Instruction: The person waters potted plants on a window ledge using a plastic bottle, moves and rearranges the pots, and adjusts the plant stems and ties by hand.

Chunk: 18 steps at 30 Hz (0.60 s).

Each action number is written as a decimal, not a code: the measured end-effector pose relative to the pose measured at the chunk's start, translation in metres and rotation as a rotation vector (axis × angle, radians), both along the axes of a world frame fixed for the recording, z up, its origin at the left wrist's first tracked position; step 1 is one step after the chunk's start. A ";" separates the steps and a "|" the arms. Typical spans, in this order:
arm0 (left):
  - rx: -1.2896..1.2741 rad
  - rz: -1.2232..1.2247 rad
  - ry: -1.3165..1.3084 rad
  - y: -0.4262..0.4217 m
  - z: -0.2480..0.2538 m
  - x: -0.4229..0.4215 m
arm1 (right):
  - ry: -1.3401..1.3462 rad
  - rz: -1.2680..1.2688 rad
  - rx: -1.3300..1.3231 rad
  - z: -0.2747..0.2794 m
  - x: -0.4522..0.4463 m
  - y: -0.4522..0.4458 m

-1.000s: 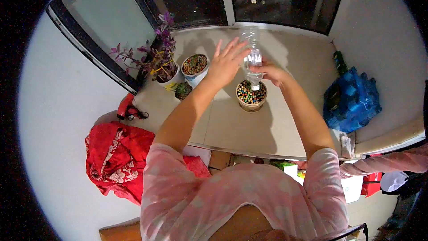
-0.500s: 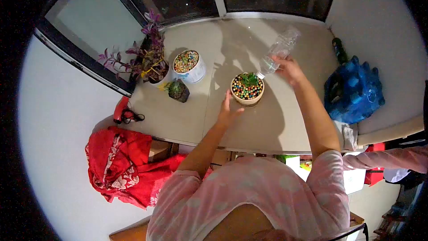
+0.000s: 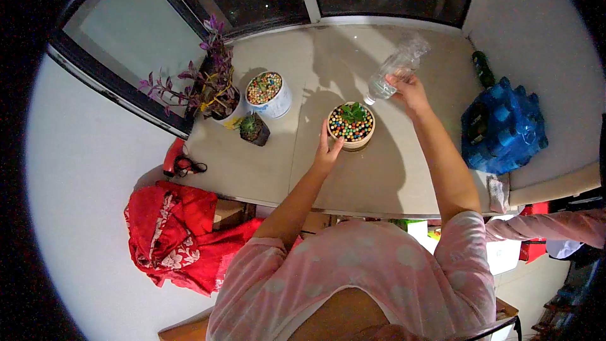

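A small round flowerpot [image 3: 357, 144] stands on the ledge in front of me. Colourful round beads cover its top around a green leafy plant [image 3: 353, 112]. My left hand [image 3: 329, 151] cups the pot's near left side, fingers along the wall and thumb in front. My right hand [image 3: 409, 91] is wrapped around a clear plastic bottle [image 3: 392, 71], tilted with its white mouth end down, close to the pot's upper right rim. Whether water is flowing out is too small to tell.
To the left are a white pot [image 3: 276, 105] of beads, a small dark pot with a succulent [image 3: 253, 129] and a purple-leaved plant [image 3: 214, 88]. A blue-wrapped bottle pack [image 3: 503, 127] sits at right. A red hair dryer [image 3: 173, 156] and red cloth [image 3: 173, 230] lie at lower left.
My left hand has moved slightly up and right, closing its fingers and thumb onto the flowerpot. The bottle in my right hand has shifted slightly and stays tilted.
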<state>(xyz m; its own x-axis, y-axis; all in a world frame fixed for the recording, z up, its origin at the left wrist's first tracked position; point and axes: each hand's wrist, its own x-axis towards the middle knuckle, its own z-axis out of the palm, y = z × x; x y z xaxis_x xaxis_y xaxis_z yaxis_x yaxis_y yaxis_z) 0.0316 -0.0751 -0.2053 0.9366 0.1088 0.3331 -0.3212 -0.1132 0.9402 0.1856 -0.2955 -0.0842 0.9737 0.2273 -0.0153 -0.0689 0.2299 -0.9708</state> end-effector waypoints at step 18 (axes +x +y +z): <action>-0.031 0.050 0.134 0.000 0.007 -0.002 | -0.008 -0.085 0.128 -0.002 0.015 0.027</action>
<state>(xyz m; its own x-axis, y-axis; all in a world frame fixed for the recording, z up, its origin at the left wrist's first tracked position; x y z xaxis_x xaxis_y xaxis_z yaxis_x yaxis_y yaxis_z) 0.0291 -0.0750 -0.1984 0.9657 0.1643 0.2013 -0.1874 -0.0960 0.9776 0.2011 -0.2689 -0.0860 0.9895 0.1433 0.0163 -0.0363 0.3565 -0.9336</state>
